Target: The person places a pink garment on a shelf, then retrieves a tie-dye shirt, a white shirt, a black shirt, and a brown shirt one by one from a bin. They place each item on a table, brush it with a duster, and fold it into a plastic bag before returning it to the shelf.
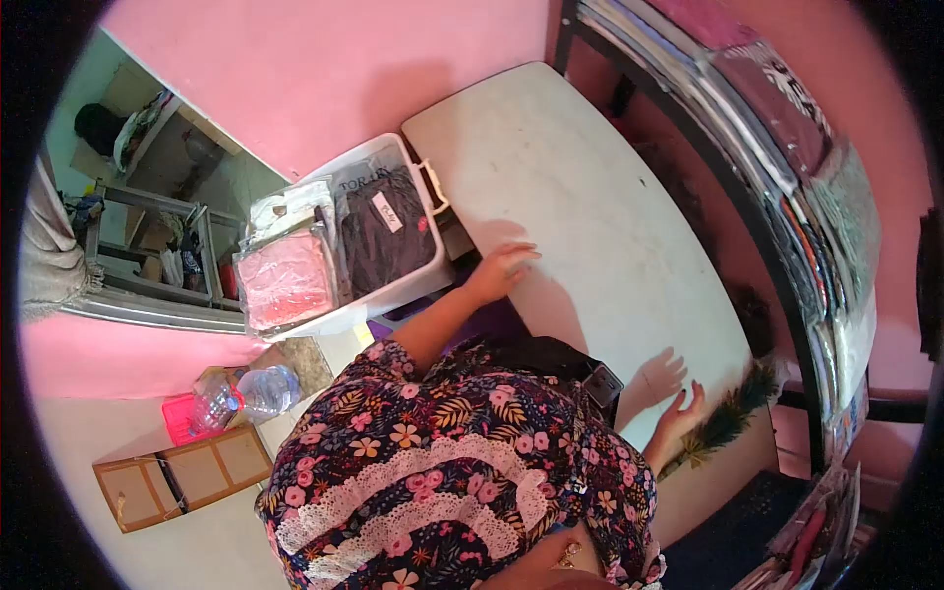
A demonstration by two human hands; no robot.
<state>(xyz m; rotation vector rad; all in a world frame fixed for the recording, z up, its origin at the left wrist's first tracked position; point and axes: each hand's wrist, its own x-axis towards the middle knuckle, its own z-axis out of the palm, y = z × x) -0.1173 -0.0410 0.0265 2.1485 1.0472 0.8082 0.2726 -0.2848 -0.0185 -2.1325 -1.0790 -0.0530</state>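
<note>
My left hand (501, 270) hovers over the left edge of a pale table (580, 167), fingers stretched out and holding nothing. Close by on its left stands a white plastic bin (413, 275) filled with clothes in clear bags. A folded black garment (379, 236) with a white label and a folded pink garment (285, 280) lie on top, with a white bagged item (290, 206) behind. My right hand (678, 418) is by the table's near right edge, fingers apart with nothing in them, beside a strip of green tinsel-like garland (733, 418).
On the right, a dark-framed shelf (728, 128) holds stacks of bagged clothes (796, 246). At lower left, a taped cardboard box (187, 477) and a large clear water bottle (265, 393) are on the floor. A mirror or opening (147, 187) is at upper left.
</note>
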